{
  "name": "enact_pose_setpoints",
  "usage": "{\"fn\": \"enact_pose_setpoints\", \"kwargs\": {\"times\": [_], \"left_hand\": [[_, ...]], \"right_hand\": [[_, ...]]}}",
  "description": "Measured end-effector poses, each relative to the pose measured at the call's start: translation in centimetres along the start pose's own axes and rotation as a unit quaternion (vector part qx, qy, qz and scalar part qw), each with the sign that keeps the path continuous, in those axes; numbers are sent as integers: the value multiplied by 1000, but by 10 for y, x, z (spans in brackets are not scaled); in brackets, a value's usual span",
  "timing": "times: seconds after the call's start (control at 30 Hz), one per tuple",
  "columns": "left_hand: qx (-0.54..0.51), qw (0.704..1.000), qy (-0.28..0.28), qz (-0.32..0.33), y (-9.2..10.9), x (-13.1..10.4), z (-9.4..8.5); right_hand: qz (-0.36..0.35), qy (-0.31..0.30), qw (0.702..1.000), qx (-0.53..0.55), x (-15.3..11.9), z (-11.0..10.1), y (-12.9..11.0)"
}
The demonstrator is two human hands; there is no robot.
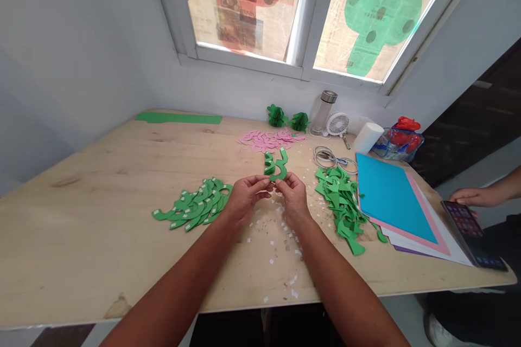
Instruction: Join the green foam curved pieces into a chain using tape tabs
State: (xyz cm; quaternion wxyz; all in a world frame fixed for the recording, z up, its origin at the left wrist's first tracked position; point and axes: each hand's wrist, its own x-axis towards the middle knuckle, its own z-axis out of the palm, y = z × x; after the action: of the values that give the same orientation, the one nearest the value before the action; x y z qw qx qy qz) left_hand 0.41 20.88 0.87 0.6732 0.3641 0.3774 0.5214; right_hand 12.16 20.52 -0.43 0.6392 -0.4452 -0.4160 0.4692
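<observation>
Both hands meet over the middle of the table around a curved green paper cutout. My left hand pinches its lower left end between thumb and fingers. On the other side, my right hand has thumb and fingertips closed at its lower edge. Just behind stands a small stack of green cutouts. To the left of my left hand lies a spread pile of curved green cutouts with small white squares on them. Tiny white paper bits are scattered below and between my forearms.
Pink cutouts lie further back, near two green paper shapes. Green scraps, scissors and coloured sheets are at right. A bottle and fan stand by the wall. Another person's hand touches a tablet.
</observation>
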Motion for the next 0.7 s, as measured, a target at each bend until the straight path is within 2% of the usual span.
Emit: {"fn": "enact_pose_setpoints", "kwargs": {"times": [0.4,0.7], "left_hand": [[86,995,37,46,2,1,1],[97,994,26,50,3,1,0]], "right_hand": [[19,-3,1000,8,-1,0,-1],[30,-8,999,19,-2,0,-3]]}}
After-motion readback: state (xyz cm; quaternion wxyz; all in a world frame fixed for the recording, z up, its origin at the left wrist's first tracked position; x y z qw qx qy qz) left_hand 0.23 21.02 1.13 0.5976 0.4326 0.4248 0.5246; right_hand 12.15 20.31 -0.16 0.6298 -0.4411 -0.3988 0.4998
